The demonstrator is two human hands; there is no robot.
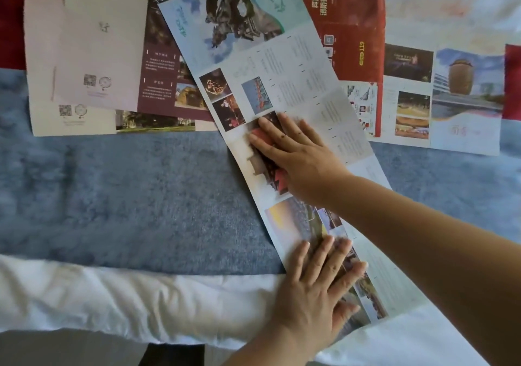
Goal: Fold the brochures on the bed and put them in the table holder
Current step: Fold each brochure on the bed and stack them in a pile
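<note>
Here — long brochure [296, 84] | unfolded flat | axis upper-left to lower-right

One head view only, wide-angle, looking steeply down and forward onto the bed [112, 196], close range. Left hand [315, 289] enters from bottom edge, right hand [296, 151] from right edge. Bed's near edge low in frame, brochures [98, 55] across the top.

blue bed runner [127, 196], white sheet [112, 295], red brochure [346, 13], maroon-and-cream brochure [112, 55]
</note>
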